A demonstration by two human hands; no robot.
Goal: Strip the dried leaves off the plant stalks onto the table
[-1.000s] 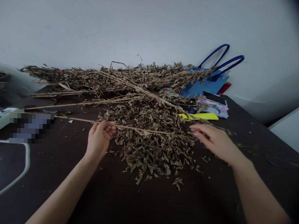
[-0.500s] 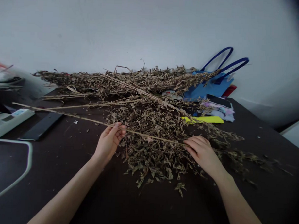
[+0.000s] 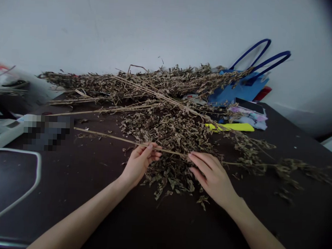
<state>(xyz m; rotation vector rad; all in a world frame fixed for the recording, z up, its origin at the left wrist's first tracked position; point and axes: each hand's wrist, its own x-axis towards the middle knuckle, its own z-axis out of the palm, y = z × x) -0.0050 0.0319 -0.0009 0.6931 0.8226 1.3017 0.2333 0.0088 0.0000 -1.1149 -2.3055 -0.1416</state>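
Note:
A long dried plant stem (image 3: 108,136) lies across the middle, over a loose heap of crumpled dried leaves (image 3: 171,130). My left hand (image 3: 140,160) pinches it between thumb and fingers. To the right, my right hand (image 3: 211,175) has its fingertips on the same stem, with the thumb lower and a little apart from the fingers. Past that hand the stem runs on to a leafy end (image 3: 295,167). Bare stalk shows between the two hands and out to the left.
A thick bundle of dried leafy stalks (image 3: 96,84) lies along the wall. At the back right are a blue bag (image 3: 224,92), a dark phone-like slab (image 3: 249,105) and a yellow strip (image 3: 233,127). On the left are a white power strip (image 3: 5,131) and a white cable (image 3: 38,167).
The stem has slid to the right, its left end now much nearer my left hand. My left hand has moved right and my right hand left, so they are closer together.

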